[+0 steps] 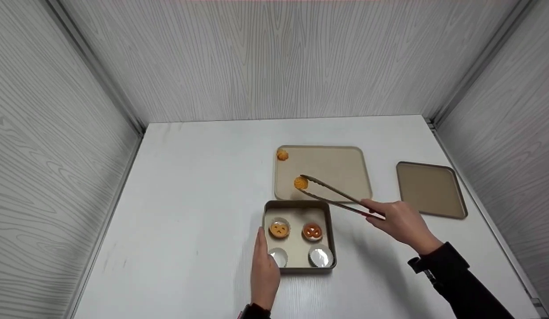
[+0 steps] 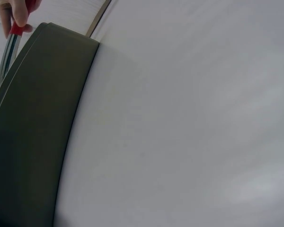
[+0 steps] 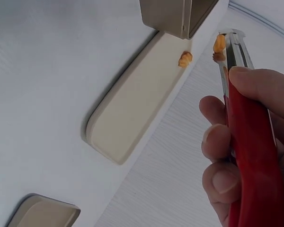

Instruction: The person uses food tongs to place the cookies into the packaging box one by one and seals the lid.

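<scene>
My right hand (image 1: 400,221) grips tongs (image 1: 332,188) with red handles. Between the tips is a round, swirled golden cookie (image 1: 301,183), over the near left part of a beige tray (image 1: 329,166). In the right wrist view, thumb and curled fingers wrap the red handle (image 3: 253,146). My left hand (image 1: 264,270) rests on the near left side of a square tin (image 1: 296,204), fingers straight along its wall. Inside, paper cups hold a yellow cookie with cut-outs (image 1: 279,229) and a brown pretzel-shaped cookie (image 1: 312,231). The near pair of white paper cups (image 1: 321,257) hold no cookies.
Another swirled cookie (image 1: 282,154) lies in the beige tray's far left corner. To the right sits a darker shallow square tray or lid (image 1: 431,188). Grey wood-grain panels (image 1: 274,62) wall the white table (image 1: 190,199) at the back and both sides.
</scene>
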Tool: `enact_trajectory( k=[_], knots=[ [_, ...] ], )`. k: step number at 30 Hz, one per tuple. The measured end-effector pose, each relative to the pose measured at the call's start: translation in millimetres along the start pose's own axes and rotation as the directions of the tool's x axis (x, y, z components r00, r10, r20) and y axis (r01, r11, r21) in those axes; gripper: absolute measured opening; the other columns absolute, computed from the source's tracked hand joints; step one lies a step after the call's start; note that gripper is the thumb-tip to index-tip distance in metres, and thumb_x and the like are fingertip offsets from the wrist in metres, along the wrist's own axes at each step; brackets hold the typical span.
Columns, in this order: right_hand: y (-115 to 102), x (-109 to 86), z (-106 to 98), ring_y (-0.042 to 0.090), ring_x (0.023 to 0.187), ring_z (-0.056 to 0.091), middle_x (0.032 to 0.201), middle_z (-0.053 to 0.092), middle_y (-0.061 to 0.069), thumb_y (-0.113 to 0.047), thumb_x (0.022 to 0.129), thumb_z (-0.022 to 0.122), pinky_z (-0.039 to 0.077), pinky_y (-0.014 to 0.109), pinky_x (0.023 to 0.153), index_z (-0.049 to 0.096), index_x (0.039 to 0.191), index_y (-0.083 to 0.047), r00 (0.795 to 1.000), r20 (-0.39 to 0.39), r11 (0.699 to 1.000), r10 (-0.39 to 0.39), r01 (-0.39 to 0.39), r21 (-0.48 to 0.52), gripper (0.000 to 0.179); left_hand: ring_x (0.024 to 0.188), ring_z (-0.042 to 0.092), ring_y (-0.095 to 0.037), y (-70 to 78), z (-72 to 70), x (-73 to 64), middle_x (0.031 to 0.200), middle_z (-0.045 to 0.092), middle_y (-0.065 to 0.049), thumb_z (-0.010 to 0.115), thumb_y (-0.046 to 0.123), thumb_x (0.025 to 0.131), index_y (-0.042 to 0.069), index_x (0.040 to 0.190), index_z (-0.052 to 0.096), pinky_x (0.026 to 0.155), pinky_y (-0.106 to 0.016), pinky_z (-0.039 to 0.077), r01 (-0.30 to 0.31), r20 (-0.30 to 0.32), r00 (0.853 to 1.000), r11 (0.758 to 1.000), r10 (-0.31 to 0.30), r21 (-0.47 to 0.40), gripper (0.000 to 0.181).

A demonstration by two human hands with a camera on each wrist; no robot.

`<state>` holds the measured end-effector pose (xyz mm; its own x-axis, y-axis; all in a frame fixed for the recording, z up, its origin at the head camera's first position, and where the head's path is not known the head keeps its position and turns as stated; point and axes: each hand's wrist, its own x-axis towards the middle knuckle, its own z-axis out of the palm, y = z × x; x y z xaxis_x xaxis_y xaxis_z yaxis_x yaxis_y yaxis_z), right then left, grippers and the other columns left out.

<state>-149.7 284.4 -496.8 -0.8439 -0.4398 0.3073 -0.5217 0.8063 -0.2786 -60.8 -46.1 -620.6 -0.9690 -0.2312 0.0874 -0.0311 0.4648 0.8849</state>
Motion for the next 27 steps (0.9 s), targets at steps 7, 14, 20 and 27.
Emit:
enact_trajectory(
  k=[7, 14, 20, 27],
  knots=[
    [3, -11.8, -21, 0.000, 0.050, 0.043, 0.086, 0.079, -0.001, -0.007, 0.076, 0.087, 0.032, 0.021, 0.043, 0.077, 0.121, -0.019, 0.994, -0.029, 0.994, -0.109, 0.108, -0.027, 0.048, 0.153, 0.027, -0.029, 0.7, -0.7, -1.3, 0.166, 0.028, -0.019, 0.035, -0.007, 0.101, 0.001, 0.162, 0.022, 0.121, -0.046, 0.027, -0.014, -0.003, 1.000, 1.000, 0.014, -0.013, 0.063],
    [2, -18.0, -40, -0.002, 0.048, 0.045, 0.077, 0.077, -0.005, -0.008, 0.071, 0.090, 0.031, 0.018, 0.042, 0.079, 0.116, -0.018, 0.976, -0.044, 0.975, -0.214, 0.211, -0.071, 0.047, 0.153, 0.026, -0.028, 0.2, -0.5, -2.1, 0.166, 0.028, -0.018, 0.035, -0.006, 0.101, 0.002, 0.162, 0.022, 0.122, -0.045, 0.026, -0.006, -0.004, 1.000, 1.000, 0.006, -0.023, 0.063],
    [0, -21.4, -60, -0.006, 0.050, 0.042, 0.082, 0.077, -0.009, -0.010, 0.072, 0.090, 0.029, 0.016, 0.042, 0.077, 0.120, -0.020, 0.961, 0.021, 0.959, -0.277, 0.278, -0.052, 0.051, 0.153, 0.026, -0.028, 0.5, -0.2, -2.0, 0.166, 0.028, -0.018, 0.035, -0.005, 0.102, 0.002, 0.162, 0.022, 0.122, -0.046, 0.026, 0.002, 0.002, 1.000, 1.000, -0.002, -0.025, 0.062],
    [-5, -23.8, -80, 0.005, 0.057, 0.062, 0.094, 0.079, -0.005, -0.011, 0.066, 0.091, 0.044, 0.023, 0.046, 0.077, 0.119, -0.019, 0.911, 0.053, 0.908, -0.410, 0.413, -0.072, 0.055, 0.153, 0.026, -0.030, 0.3, 0.1, -1.2, 0.166, 0.027, -0.019, 0.035, -0.006, 0.101, 0.002, 0.162, 0.022, 0.122, -0.046, 0.025, -0.011, 0.000, 1.000, 1.000, 0.011, -0.028, 0.063]
  ],
)
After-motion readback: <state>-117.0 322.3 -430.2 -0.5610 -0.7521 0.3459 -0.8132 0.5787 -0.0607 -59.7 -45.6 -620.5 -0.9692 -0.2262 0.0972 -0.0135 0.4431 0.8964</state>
